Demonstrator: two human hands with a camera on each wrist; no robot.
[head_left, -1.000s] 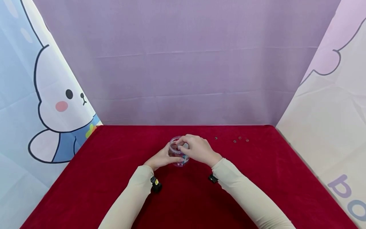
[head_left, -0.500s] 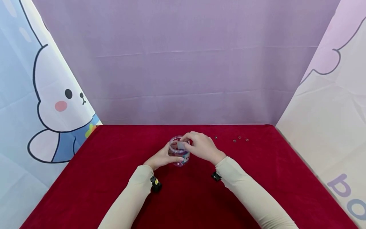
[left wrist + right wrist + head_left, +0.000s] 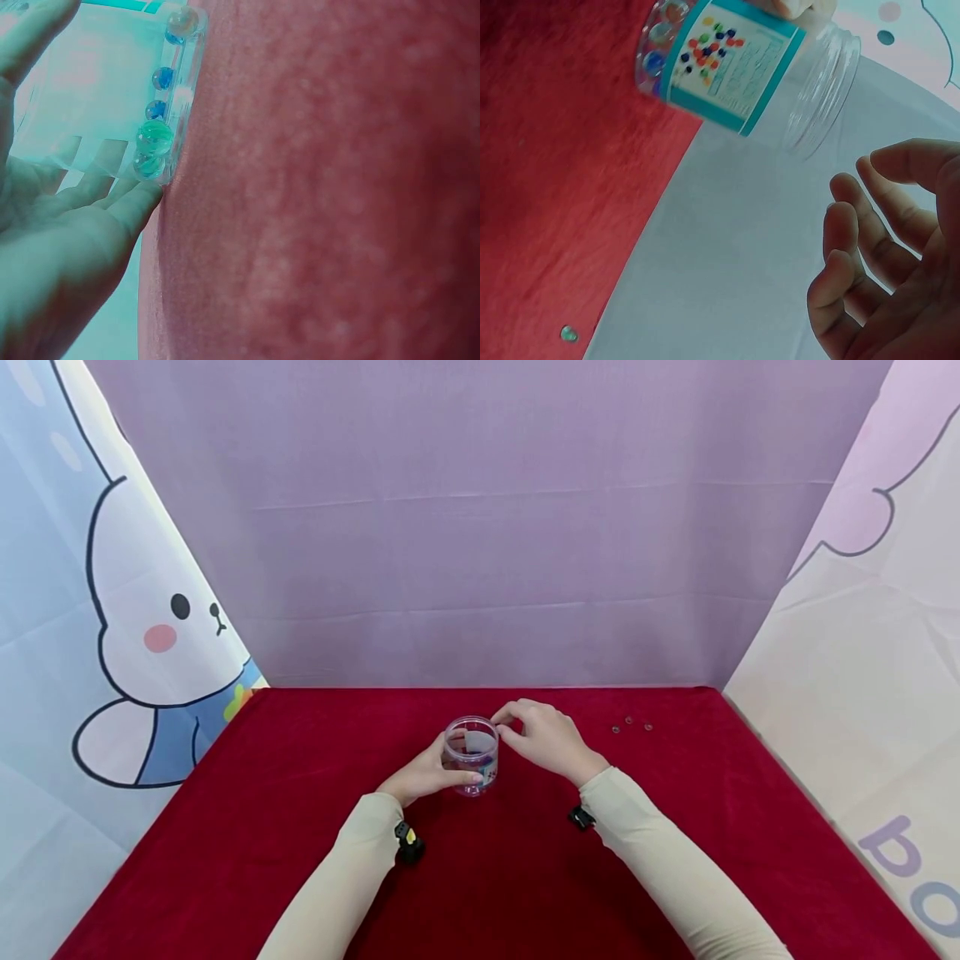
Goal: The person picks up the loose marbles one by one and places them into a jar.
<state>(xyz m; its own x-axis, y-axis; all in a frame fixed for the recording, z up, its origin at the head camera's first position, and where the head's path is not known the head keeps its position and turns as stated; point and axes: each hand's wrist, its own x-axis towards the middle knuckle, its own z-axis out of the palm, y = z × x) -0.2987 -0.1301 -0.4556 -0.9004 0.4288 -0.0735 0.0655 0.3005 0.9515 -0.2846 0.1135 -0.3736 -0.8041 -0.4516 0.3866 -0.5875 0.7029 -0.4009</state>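
A clear plastic jar (image 3: 486, 770) with no lid on stands in the middle of the red table. My left hand (image 3: 423, 774) grips it from the left, thumb across the front and fingers around the far side. Several glass marbles (image 3: 154, 139) lie at the jar's bottom, seen in the left wrist view. A teal-edged label (image 3: 735, 67) with coloured dots wraps the jar. Just right of the rim is my right hand (image 3: 549, 739), fingers loosely bent and thumb near the index finger, with nothing visible between them.
Three small marbles (image 3: 628, 721) lie on the red cloth (image 3: 675, 810) toward the back right. One greenish marble (image 3: 569, 333) shows on the cloth in the right wrist view. A purple curtain (image 3: 480, 568) hangs behind the table, with printed cloth panels (image 3: 172, 652) at the sides.
My right hand has risen out of the jar's mouth and moved right, now covering the spot of the nearest loose marble. My left hand and the jar have stayed put.
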